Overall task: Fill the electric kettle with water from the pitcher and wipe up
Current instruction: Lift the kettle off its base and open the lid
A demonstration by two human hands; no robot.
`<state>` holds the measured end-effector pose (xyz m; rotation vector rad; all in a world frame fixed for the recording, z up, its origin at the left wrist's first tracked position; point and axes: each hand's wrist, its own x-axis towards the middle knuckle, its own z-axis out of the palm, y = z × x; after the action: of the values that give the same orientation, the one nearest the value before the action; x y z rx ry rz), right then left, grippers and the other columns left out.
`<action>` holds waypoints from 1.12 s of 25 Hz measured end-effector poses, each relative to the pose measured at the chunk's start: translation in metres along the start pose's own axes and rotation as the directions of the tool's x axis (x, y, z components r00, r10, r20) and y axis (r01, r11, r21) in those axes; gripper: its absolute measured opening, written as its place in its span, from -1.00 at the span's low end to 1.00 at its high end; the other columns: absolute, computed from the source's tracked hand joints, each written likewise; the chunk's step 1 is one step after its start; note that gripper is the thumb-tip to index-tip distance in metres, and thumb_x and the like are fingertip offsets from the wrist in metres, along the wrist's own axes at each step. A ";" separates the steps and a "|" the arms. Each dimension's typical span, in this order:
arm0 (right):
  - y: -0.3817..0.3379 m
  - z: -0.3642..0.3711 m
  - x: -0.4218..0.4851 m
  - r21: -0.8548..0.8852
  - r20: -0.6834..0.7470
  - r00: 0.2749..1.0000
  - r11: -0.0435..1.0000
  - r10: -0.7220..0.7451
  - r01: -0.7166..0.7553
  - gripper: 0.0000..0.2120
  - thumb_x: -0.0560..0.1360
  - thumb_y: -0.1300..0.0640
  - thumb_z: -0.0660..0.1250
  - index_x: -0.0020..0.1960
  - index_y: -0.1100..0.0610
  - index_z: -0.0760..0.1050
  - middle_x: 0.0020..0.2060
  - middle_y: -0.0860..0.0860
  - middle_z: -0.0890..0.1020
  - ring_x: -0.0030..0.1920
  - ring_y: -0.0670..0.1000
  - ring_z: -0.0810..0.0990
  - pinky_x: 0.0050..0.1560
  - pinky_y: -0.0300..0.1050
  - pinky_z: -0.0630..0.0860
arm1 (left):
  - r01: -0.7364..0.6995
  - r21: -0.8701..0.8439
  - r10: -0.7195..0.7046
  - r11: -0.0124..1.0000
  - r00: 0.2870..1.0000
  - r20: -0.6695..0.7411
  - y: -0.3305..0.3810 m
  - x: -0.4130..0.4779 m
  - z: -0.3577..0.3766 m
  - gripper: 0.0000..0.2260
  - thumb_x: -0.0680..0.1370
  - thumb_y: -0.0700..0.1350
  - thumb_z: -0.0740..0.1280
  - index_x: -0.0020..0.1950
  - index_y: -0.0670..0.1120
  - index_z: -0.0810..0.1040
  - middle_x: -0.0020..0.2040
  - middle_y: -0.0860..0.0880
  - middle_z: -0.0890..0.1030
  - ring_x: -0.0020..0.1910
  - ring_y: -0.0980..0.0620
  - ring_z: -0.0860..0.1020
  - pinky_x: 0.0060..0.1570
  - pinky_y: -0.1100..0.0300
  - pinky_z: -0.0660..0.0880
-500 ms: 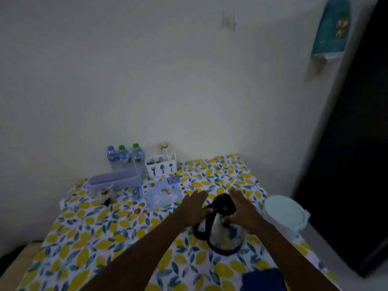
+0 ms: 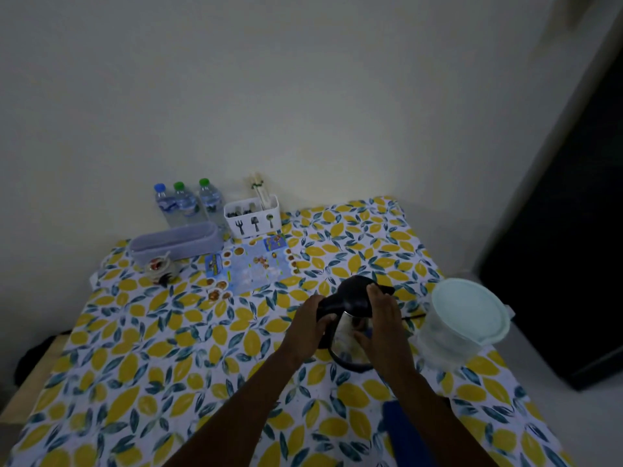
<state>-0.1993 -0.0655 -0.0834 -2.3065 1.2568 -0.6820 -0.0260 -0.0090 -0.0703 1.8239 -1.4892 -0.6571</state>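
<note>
A steel electric kettle (image 2: 347,342) with a black lid and black handle stands on the lemon-print tablecloth (image 2: 168,348), right of centre. My left hand (image 2: 308,326) is wrapped around the kettle's black handle. My right hand (image 2: 382,318) lies over the lid and the kettle's right side, fingers pressed on the lid. Just right of the kettle stands a translucent pitcher (image 2: 458,335) with a pale green lid, at the table's right edge. A dark blue cloth (image 2: 401,429) lies near the front, partly hidden under my right forearm.
At the back by the wall stand three water bottles (image 2: 185,203), a white cutlery holder (image 2: 253,215) and a lilac tray (image 2: 175,242). A small ornament (image 2: 158,269) and a picture mat (image 2: 249,267) lie in front of them. A dark door (image 2: 573,230) is at right.
My head has tilted down, so the table fills more of the view. My left hand has closed around the kettle's handle and my right hand has slid further over the lid.
</note>
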 end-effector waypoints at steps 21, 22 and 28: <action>-0.073 0.029 -0.094 0.023 0.318 0.937 0.989 -0.145 0.146 0.03 0.34 -0.42 0.23 0.50 -0.04 -0.32 0.53 -0.10 -0.20 0.50 -0.09 -0.28 0.49 0.02 -0.12 | 0.324 -0.260 -0.330 0.910 0.944 0.022 -0.049 -0.158 -0.086 -0.69 0.40 0.11 0.48 0.00 -0.02 0.51 -0.11 -0.08 0.58 -0.18 0.07 0.55 -0.21 0.21 0.42; -0.077 0.036 -0.097 0.031 0.371 0.920 0.992 -0.126 0.124 0.06 0.30 -0.44 0.23 0.47 -0.05 -0.37 0.50 -0.11 -0.25 0.49 -0.11 -0.32 0.50 0.00 -0.14 | 0.325 -0.248 -0.329 0.913 0.944 0.028 -0.055 -0.167 -0.091 -0.65 0.37 0.17 0.46 -0.01 -0.01 0.51 -0.12 -0.08 0.57 -0.19 0.05 0.55 -0.21 0.20 0.42; -0.103 0.057 -0.112 0.004 0.420 0.902 0.994 -0.098 0.107 0.11 0.34 -0.28 0.38 0.48 0.04 -0.37 0.47 -0.11 -0.25 0.44 -0.14 -0.30 0.46 -0.16 -0.13 | 0.320 -0.295 -0.338 0.900 0.941 -0.011 -0.081 -0.199 -0.100 -0.63 0.38 0.19 0.44 0.08 0.04 0.53 -0.06 0.10 0.61 -0.07 0.15 0.59 -0.02 0.01 0.53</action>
<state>-0.1506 0.0893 -0.0933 -2.3781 0.9486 -0.1821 0.0560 0.2129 -0.0760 1.8573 -0.9868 -0.9207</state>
